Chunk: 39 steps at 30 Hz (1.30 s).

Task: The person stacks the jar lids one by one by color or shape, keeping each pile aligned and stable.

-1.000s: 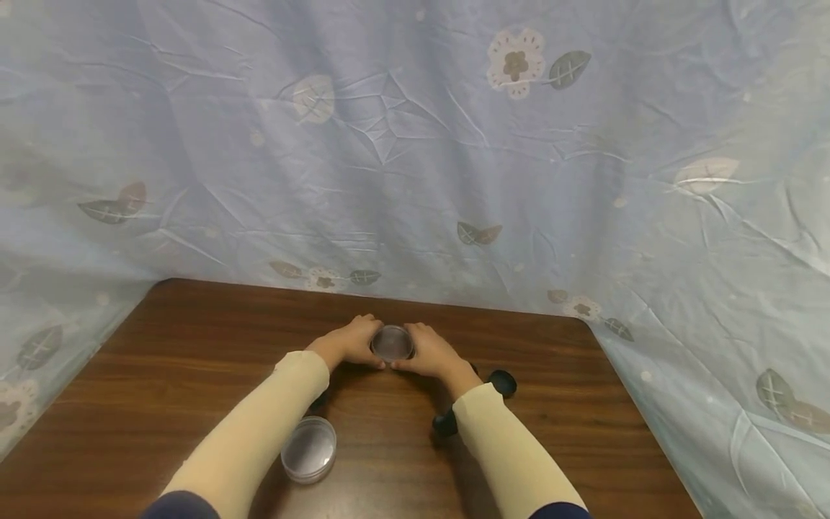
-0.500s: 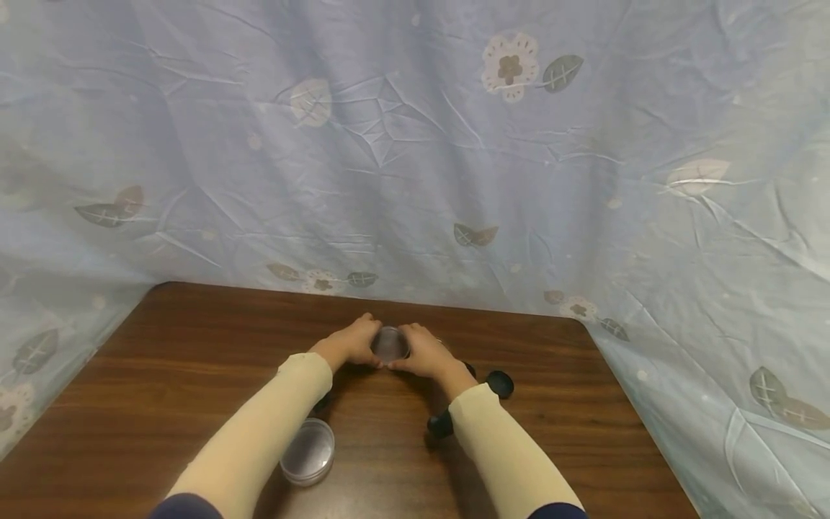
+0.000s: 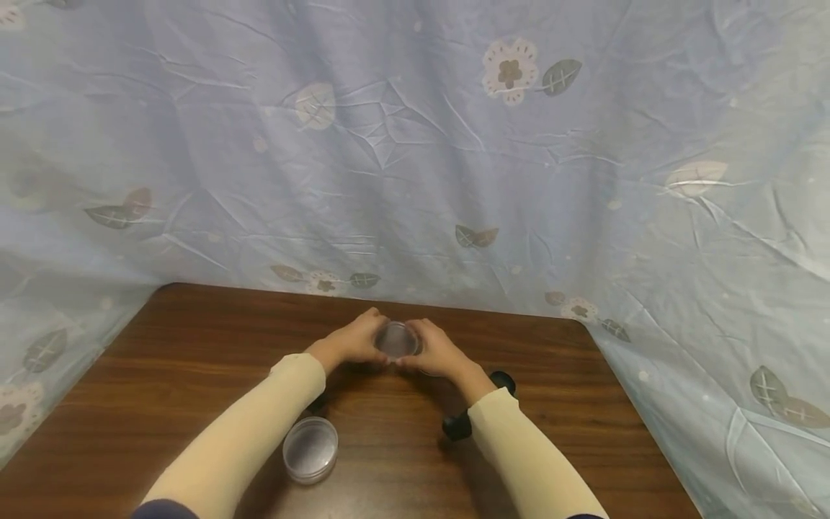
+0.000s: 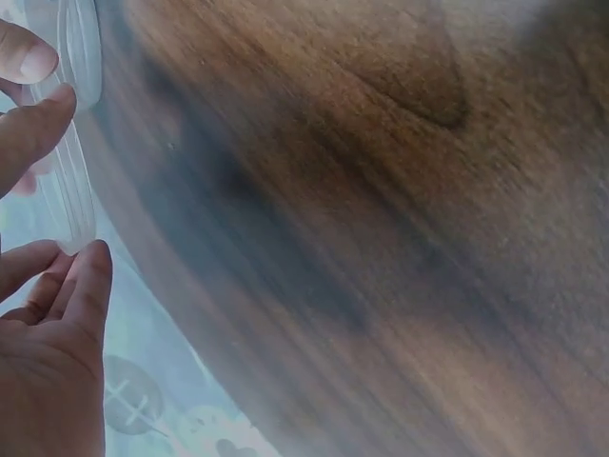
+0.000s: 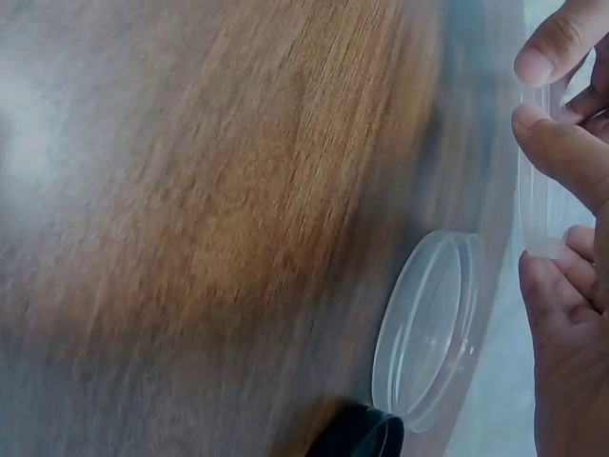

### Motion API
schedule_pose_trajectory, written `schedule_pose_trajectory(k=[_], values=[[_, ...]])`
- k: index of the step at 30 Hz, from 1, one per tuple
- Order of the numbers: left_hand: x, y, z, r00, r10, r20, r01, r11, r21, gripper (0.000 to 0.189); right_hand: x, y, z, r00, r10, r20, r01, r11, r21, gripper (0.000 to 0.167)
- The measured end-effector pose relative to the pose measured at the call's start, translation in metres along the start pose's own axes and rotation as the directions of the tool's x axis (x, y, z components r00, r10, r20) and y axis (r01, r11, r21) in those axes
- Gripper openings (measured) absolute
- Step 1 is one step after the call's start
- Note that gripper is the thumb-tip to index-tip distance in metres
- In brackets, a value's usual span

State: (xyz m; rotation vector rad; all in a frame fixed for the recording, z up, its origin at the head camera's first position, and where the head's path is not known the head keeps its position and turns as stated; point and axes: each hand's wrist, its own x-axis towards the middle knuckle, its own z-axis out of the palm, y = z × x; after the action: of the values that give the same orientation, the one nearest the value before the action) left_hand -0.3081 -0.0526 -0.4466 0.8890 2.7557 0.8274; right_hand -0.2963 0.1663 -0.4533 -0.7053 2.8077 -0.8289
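Observation:
A clear petri dish (image 3: 397,340) is between my two hands near the table's far side, and both hands pinch its rim. My left hand (image 3: 355,342) holds its left edge, with thumb and fingertips on the rim in the left wrist view. From the opposite edge my right hand (image 3: 441,351) grips it the same way. In the right wrist view the held dish (image 5: 535,190) shows edge-on, raised off the table. A second clear dish (image 5: 426,328) sits on the table beside my right hand, mostly hidden by that hand in the head view.
Another clear round dish (image 3: 310,453) lies near my left forearm on the wooden table (image 3: 382,461). Black objects (image 3: 457,426) lie around my right forearm, partly covered by it. Something dark (image 3: 318,404) shows under the left forearm. A patterned curtain (image 3: 402,180) hangs behind the table.
Both hands and the held petri dish have shifted slightly to the right over the last half second. My right forearm now covers one black piece that was visible before.

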Motion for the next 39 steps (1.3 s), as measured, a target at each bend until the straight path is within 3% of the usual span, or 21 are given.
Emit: schedule_pose_trajectory(k=[13, 26, 29, 34, 39], values=[[-0.025, 0.019, -0.008, 0.992, 0.122, 0.026, -0.12, 0.991, -0.05, 0.079, -0.036, -0.005, -0.011, 0.995, -0.103, 0.018, 0.101, 0.992, 0.073, 0.078], [-0.057, 0.044, 0.003, 0.973, 0.227, 0.047, -0.224, 0.972, -0.064, 0.083, -0.081, -0.014, -0.014, 0.978, -0.2, 0.062, 0.193, 0.976, 0.104, 0.078], [-0.063, 0.05, 0.008, 0.971, 0.226, 0.075, -0.221, 0.973, -0.07, 0.083, -0.092, -0.015, -0.013, 0.975, -0.207, 0.084, 0.197, 0.974, 0.109, 0.077], [-0.075, 0.061, 0.013, 0.974, 0.174, 0.148, -0.165, 0.984, -0.07, 0.084, -0.107, -0.016, -0.006, 0.965, -0.23, 0.123, 0.215, 0.969, 0.125, 0.076], [-0.084, 0.07, 0.018, 0.97, 0.168, 0.174, -0.158, 0.985, -0.069, 0.08, -0.119, -0.016, -0.001, 0.965, -0.22, 0.141, 0.201, 0.97, 0.139, 0.076]])
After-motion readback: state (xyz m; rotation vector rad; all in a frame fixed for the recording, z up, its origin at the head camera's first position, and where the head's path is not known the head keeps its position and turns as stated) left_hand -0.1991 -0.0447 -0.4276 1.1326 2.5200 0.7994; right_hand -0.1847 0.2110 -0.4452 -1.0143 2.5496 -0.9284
